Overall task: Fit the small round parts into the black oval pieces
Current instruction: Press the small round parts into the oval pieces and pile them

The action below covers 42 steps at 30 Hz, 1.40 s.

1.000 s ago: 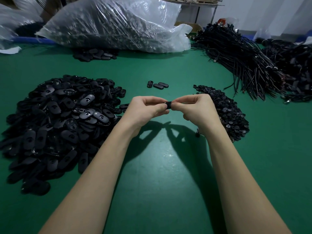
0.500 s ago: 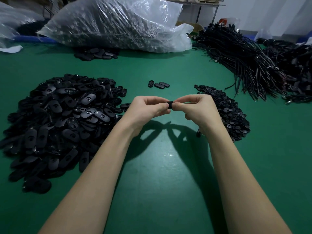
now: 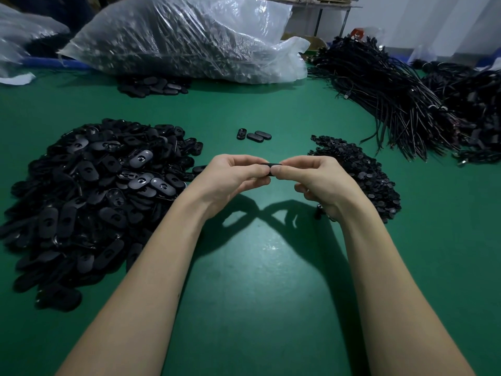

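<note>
Just above the middle of the frame, the left hand (image 3: 233,175) and right hand (image 3: 322,177) meet, each grip pinched shut on one black oval piece (image 3: 272,169) held above the green table (image 3: 257,280). Whether a round part is seated cannot be told. Best, I judge, to press squarely with both thumbs, keeping the piece level. Spare ovals (image 3: 89,191) lie mid-left, round parts (image 3: 363,169) mid-right.

Dim room; overhead light glares on the green table (image 3: 271,246) between sharp hand-shadows. Edges bow and darken, wide-angle.
</note>
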{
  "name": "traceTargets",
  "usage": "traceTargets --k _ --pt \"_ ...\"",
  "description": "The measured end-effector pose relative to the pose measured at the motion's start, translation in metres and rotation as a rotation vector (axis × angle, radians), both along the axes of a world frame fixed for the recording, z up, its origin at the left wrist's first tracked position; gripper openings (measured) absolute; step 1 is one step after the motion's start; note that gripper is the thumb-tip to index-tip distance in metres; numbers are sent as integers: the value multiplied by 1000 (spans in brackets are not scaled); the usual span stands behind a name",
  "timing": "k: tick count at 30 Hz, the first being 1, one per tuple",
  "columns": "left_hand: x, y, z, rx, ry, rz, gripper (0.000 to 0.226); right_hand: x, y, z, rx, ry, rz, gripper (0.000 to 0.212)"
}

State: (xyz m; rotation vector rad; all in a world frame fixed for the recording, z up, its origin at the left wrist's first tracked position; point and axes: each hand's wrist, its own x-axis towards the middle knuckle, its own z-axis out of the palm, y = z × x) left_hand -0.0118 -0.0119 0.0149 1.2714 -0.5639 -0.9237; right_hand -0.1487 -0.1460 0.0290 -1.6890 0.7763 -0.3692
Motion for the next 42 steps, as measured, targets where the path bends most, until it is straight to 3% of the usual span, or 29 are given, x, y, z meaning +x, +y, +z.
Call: traceTargets --k 4,7,17,42 --pt "2 0 -1 14 8 11 7 -3 -1 3 29 -9 37 12" --pt "3 0 -3 25 -8 22 6 -2 1 6 -66 -1 11 3" --pt "6 -1 -8 35 -106 28 13 5 6 5 -185 18 -35 8" --pt "10 -3 -12 21 -149 45 14 7 13 3 -131 -30 -37 5"
